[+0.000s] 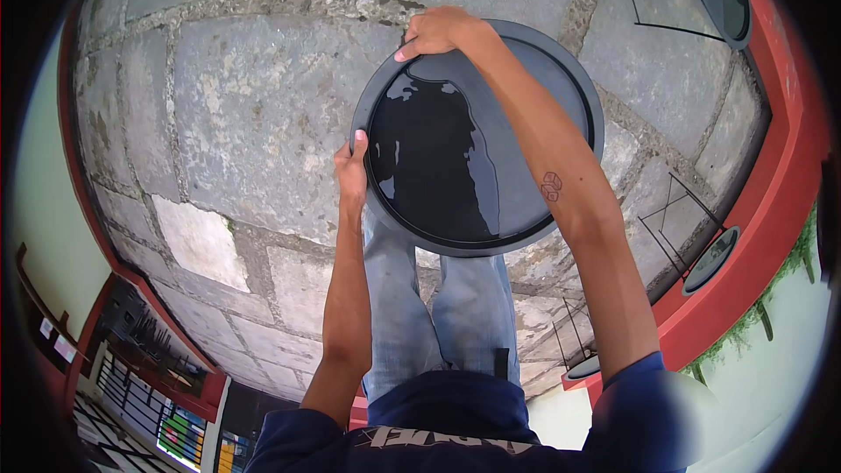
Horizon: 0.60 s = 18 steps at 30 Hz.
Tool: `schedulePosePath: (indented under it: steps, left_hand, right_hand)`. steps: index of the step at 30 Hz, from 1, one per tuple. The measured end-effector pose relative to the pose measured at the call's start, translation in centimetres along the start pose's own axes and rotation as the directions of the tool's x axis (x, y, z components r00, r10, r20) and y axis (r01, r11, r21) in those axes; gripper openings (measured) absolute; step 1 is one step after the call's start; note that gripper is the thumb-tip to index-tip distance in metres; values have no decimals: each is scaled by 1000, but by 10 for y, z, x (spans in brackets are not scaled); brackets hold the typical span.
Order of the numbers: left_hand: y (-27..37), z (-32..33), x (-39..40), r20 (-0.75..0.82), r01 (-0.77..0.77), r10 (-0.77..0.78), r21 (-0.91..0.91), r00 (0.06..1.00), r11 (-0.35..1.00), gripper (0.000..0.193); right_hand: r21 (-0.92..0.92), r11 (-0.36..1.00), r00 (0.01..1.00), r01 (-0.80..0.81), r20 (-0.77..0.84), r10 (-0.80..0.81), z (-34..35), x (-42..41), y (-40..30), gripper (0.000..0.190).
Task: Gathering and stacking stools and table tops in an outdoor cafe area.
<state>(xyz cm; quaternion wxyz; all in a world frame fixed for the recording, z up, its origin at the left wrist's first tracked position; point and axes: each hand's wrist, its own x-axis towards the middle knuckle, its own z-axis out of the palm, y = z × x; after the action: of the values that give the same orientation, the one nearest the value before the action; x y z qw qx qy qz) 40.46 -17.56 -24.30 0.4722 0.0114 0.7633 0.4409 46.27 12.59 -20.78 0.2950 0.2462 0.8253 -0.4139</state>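
Observation:
A round dark tray [519,95] with a raised rim is held out before my legs, over the stone floor. A pool of clear liquid, apparently water [427,157], lies across its left half and reflects light at its edges. My left hand [353,167] grips the rim on the left, thumb on top and fingers hidden beneath. At the far side of the rim, my right hand [437,33] holds on with the thumb on top, its forearm crossing over the tray's right half. The fingers' undersides are hidden.
Grey stone paving [263,118] with rough joints surrounds me. Along the right, by a red-painted wall base [742,263], several round-topped items on thin black metal legs [713,259] appear. A doorway with metal bars [131,387] lies at lower left.

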Motion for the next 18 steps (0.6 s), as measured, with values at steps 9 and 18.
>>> schedulePosePath:
  steps: [9,18]
  left_hand:
    - [10,18,-11,-62,-67,67,-6,996,998,43]
    - [-3,18,-18,-45,-24,24,-5,999,1000,44]
  right_hand:
    - [-102,992,993,-79,-90,70,9,-10,2,59]
    - [-150,984,995,-92,-41,87,10,-18,-1,58]
